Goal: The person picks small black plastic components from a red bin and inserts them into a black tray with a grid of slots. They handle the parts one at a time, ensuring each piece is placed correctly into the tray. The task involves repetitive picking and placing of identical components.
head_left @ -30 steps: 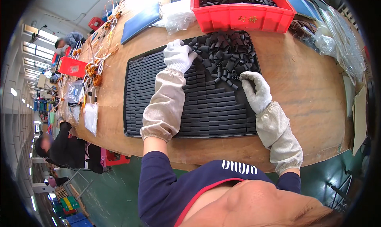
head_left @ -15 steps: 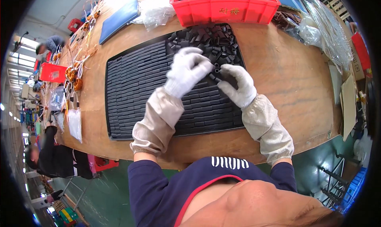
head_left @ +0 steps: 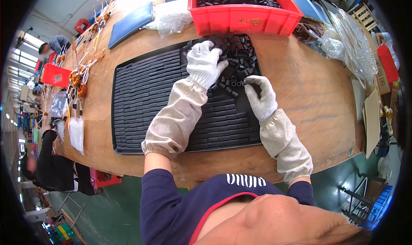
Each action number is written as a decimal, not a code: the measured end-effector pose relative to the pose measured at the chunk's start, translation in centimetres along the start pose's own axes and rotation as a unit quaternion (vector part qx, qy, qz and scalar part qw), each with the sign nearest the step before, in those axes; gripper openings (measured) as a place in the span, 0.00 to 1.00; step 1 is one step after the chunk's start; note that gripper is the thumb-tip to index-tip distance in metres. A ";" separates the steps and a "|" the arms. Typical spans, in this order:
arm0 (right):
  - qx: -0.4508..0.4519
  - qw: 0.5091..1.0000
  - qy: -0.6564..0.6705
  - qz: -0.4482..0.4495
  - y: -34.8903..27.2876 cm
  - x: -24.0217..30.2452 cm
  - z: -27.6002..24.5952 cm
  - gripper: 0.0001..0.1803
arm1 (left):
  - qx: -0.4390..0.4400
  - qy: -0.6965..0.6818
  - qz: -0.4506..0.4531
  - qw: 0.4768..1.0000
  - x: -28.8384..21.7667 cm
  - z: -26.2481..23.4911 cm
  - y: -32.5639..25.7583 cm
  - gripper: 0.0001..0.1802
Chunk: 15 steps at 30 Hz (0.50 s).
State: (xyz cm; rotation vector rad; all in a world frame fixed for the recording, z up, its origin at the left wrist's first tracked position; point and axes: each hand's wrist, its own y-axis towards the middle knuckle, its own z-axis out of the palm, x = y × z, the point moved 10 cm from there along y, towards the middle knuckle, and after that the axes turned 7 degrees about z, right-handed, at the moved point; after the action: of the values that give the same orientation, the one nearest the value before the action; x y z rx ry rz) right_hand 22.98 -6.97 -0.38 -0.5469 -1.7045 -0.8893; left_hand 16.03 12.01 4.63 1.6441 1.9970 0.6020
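A black tray (head_left: 113,112) lies on the table, lined with rows of short black tubes (head_left: 146,103). At its far right end a loose heap of the same tubes (head_left: 242,58) lies in disorder. My left hand (head_left: 204,64), in a white glove, rests on the left side of that heap, fingers bent and thumb held apart; nothing shows in it. My right hand (head_left: 262,98), gloved too, is at the tray's right edge. Its thumb and forefinger come together on a small dark piece, seemingly one black tube, mostly hidden by the glove.
A red bin (head_left: 246,20) full of black tubes stands beyond the tray. Left of it lie a blue folder (head_left: 131,25) and clear plastic bags (head_left: 174,18). Copper coils with wires (head_left: 79,84) line the left edge; bubble wrap (head_left: 356,43) lies right. A person in black (head_left: 62,168) sits left.
My left hand has moved away from my right, up and onto the heap's left side. My right hand has drawn slightly right and down, its fingertips closing together.
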 end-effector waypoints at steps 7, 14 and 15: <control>-0.014 0.999 -0.028 -0.026 0.0 0.9 -0.2 0.11 | -0.029 -0.280 -0.123 0.952 1.4 0.4 -0.1 0.09; 0.001 0.999 0.031 0.036 -1.0 0.3 -0.5 0.12 | 0.094 -0.675 -0.367 0.633 -3.4 1.7 -6.9 0.12; 0.010 1.000 0.000 -0.010 -1.3 1.7 -0.4 0.13 | 0.093 -0.681 -0.372 0.624 -3.5 2.1 -7.9 0.15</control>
State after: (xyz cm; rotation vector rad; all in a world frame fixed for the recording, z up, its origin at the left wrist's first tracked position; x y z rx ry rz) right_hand 21.73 -8.21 0.92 -0.5177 -1.7189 -0.8851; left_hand 11.79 7.18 -1.49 0.6206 1.2063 -0.9658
